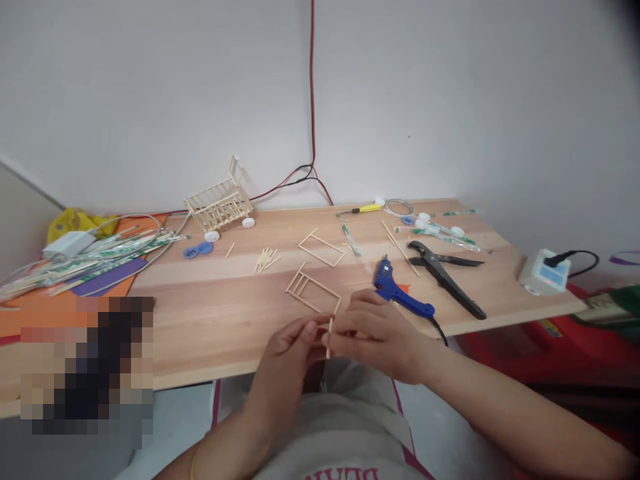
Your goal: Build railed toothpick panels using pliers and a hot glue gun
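Observation:
Near the table's front edge, my left hand (pixel 295 343) and my right hand (pixel 367 330) are closed together around a thin wooden stick (pixel 329 339). It stands nearly upright between my fingertips, and my fingers hide part of it. Just beyond them lies a small rectangular frame of sticks (pixel 313 287) with crossbars near its left end; whether my fingers touch its near corner I cannot tell. A second, plainer stick frame (pixel 321 247) rests farther back. Right of my right hand is a blue hot glue gun (pixel 400 293).
Black cutters (pixel 445 277) and loose sticks (pixel 400 247) lie to the right. Short stick pieces (pixel 266 260) and blue caps (pixel 199 250) are left of centre. A stick-built cart (pixel 220 207) stands at the back. Wrapped sticks (pixel 100 257) cover the left; a power adapter (pixel 545 272) sits far right.

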### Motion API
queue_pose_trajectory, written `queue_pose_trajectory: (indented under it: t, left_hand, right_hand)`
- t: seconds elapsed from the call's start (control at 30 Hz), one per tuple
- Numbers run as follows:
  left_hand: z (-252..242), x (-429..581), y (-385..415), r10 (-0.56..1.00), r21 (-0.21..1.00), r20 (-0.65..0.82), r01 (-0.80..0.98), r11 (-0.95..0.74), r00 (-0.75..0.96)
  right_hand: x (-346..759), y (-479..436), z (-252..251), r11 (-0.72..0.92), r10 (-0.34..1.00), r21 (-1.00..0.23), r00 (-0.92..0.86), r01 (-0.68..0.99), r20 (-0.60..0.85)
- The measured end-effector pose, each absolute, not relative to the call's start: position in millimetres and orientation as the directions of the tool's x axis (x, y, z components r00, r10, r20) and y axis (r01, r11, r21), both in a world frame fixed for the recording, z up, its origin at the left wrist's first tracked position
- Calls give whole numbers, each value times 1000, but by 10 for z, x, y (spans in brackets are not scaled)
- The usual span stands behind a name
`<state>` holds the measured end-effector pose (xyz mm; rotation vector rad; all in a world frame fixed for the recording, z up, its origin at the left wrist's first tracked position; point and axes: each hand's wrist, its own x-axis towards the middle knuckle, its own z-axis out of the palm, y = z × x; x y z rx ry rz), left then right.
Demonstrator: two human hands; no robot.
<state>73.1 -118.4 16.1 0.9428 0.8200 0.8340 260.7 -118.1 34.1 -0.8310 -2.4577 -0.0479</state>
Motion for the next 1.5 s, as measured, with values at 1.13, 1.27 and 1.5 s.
queue_pose_trajectory:
  t: [1.13,1.27,1.5]
  left_hand:
    - [-320,392,-645,633,309,195,566,-764,749]
    - [-299,404,-636,639,305,170,577,-758,750]
    - [-288,401,-642,646,328,165,576,-748,745]
  right_hand:
    - [2475,-482,-117,626,777,-281,-557,727,293]
    - [2491,-472,-138,604,797,-322,-549,729,253]
    - [2500,-469,-124,607,795,-360,-549,708,258]
